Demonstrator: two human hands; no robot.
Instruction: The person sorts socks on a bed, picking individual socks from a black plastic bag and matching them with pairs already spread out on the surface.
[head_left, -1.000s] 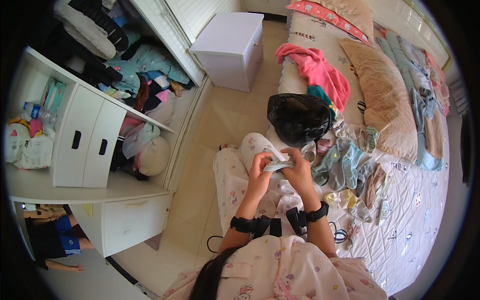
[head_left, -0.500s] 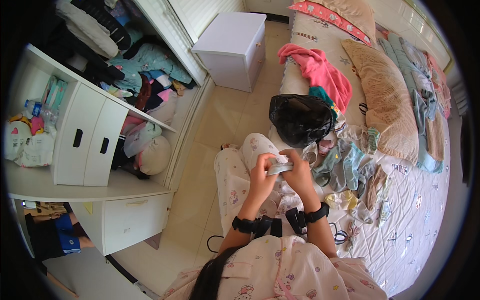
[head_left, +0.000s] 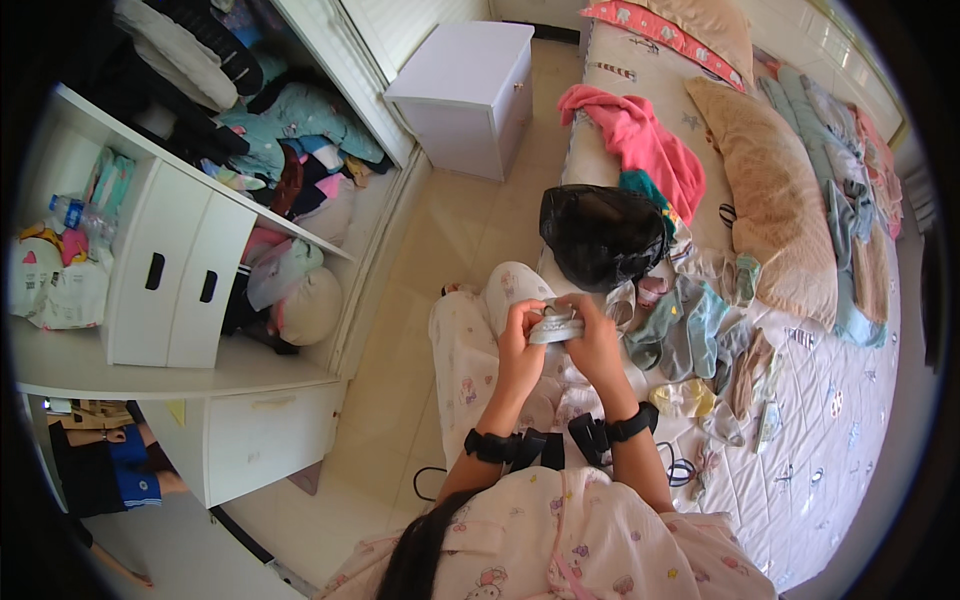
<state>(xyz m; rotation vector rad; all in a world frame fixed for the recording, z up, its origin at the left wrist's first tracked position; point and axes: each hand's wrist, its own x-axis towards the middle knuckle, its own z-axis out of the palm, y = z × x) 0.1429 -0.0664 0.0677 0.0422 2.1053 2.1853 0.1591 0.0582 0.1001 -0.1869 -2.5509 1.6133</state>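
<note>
On my remote feed, I see the left hand (head_left: 514,345) and right hand (head_left: 592,342), fingers clamped on a small, folded, pale-grey fabric bundle (head_left: 557,328) above white, pink-printed trousers (head_left: 462,350). Beyond, a shiny black plastic bag (head_left: 603,242) sits near soft grey-green socks (head_left: 655,330) on the bed.

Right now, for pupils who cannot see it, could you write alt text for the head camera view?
A person's left hand and right hand hold a small pale fabric item above their lap. To their right, loose socks and a black bag lie on a bed; to their left stands a white cabinet.
</note>
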